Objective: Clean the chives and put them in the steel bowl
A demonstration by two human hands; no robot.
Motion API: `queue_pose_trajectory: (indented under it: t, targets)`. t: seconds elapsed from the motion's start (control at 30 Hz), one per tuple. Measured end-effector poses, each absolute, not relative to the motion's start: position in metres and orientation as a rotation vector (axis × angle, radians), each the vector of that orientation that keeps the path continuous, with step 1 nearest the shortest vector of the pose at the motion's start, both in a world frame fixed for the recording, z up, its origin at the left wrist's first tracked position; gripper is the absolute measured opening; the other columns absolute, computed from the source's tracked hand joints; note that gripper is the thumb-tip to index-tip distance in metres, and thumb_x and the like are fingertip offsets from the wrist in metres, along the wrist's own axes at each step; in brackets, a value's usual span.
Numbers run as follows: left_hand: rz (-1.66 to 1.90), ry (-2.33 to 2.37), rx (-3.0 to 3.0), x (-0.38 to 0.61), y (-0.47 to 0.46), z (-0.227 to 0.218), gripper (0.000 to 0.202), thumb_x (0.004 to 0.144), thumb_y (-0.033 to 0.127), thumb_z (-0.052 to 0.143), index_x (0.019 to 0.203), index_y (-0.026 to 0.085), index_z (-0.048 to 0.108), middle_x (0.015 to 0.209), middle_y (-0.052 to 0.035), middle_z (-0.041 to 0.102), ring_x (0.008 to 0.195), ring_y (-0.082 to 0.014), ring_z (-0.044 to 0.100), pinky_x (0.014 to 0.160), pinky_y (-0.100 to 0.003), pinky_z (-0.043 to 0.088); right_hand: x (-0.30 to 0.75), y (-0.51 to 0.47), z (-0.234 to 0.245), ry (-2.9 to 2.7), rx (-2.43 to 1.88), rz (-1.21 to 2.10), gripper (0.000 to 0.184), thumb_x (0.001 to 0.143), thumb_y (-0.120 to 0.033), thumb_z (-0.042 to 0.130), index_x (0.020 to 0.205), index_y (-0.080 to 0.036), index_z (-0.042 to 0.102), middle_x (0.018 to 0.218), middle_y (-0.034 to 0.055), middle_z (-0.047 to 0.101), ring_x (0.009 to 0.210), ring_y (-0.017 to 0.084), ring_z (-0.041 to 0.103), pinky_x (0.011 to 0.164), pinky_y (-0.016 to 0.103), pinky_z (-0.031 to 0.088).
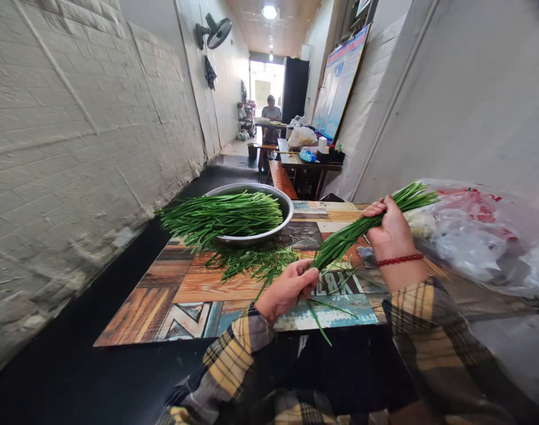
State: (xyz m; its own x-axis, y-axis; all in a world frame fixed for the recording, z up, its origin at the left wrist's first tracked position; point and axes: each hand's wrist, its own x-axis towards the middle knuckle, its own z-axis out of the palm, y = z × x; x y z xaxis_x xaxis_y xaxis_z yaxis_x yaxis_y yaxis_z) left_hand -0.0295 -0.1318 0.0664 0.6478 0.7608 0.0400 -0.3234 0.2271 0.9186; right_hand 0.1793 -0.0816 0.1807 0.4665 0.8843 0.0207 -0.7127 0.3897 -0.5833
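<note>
My right hand (389, 231) is closed round a bunch of long green chives (362, 227) held slantwise above the patterned table (193, 295). My left hand (287, 289) pinches the lower end of that bunch, where thin leaves hang down. A metal bowl (287, 206) further back holds a thick pile of chives (220, 215) with their tips sticking out to the left. Loose chive trimmings (255, 262) lie on the table in front of the bowl.
A clear plastic bag (477, 236) with red print lies at the right on the table. A white brick wall runs along the left. Down the corridor stand a bench (282, 177), a cluttered table (309, 156) and a seated person (271, 109).
</note>
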Motion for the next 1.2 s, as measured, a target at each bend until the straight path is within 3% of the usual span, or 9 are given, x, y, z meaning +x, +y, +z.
queue_pose_trajectory:
  t: [0.17, 0.33, 0.77, 1.03, 1.2]
  targets:
    - [0.788, 0.552, 1.186, -0.028, -0.132, 0.070, 0.046, 0.081, 0.061, 0.053, 0.070, 0.017, 0.045, 0.059, 0.0055, 0.041, 0.046, -0.0042, 0.027, 0.043, -0.020, 0.016, 0.179, -0.083, 0.180, -0.370, -0.556, 1.033, 0.030, 0.092, -0.016, 0.045, 0.064, -0.021, 0.035, 0.048, -0.0111, 0.032, 0.034, 0.002, 0.032, 0.034, 0.011, 0.036]
    - [0.875, 0.732, 1.333, -0.024, -0.133, 0.067, 0.047, 0.081, 0.061, 0.050, 0.071, 0.016, 0.053, 0.051, 0.0075, 0.032, 0.045, -0.0060, 0.023, 0.044, -0.023, 0.013, 0.178, -0.085, 0.180, -0.341, -0.586, 1.017, 0.030, 0.093, -0.015, 0.042, 0.064, -0.020, 0.037, 0.048, -0.0113, 0.033, 0.034, 0.002, 0.032, 0.034, 0.011, 0.034]
    - [1.012, 0.876, 1.372, -0.024, -0.136, 0.059, 0.045, 0.085, 0.059, 0.042, 0.064, 0.019, 0.044, 0.051, 0.0074, 0.028, 0.047, -0.0081, 0.023, 0.047, -0.023, 0.017, 0.170, -0.084, 0.177, -0.352, -0.647, 1.002, 0.030, 0.093, -0.014, 0.042, 0.064, -0.020, 0.038, 0.050, -0.0113, 0.032, 0.035, 0.001, 0.029, 0.034, 0.012, 0.031]
    - [1.103, 1.004, 1.645, -0.028, -0.131, 0.055, 0.031, 0.087, 0.041, 0.046, 0.065, 0.019, 0.043, 0.056, 0.0049, 0.039, 0.055, -0.0105, 0.034, 0.054, -0.024, 0.026, 0.170, -0.083, 0.177, -0.369, -0.631, 0.988, 0.027, 0.091, -0.013, 0.044, 0.065, -0.018, 0.040, 0.051, -0.0114, 0.033, 0.036, 0.000, 0.030, 0.035, 0.012, 0.031]
    - [1.179, 1.114, 1.817, -0.029, -0.133, 0.051, 0.035, 0.091, 0.035, 0.040, 0.059, 0.020, 0.036, 0.056, 0.0043, 0.035, 0.056, -0.0113, 0.032, 0.057, -0.026, 0.022, 0.168, -0.082, 0.174, -0.371, -0.647, 0.986, 0.029, 0.092, -0.012, 0.042, 0.064, -0.017, 0.038, 0.050, -0.0109, 0.032, 0.037, 0.001, 0.030, 0.035, 0.011, 0.032]
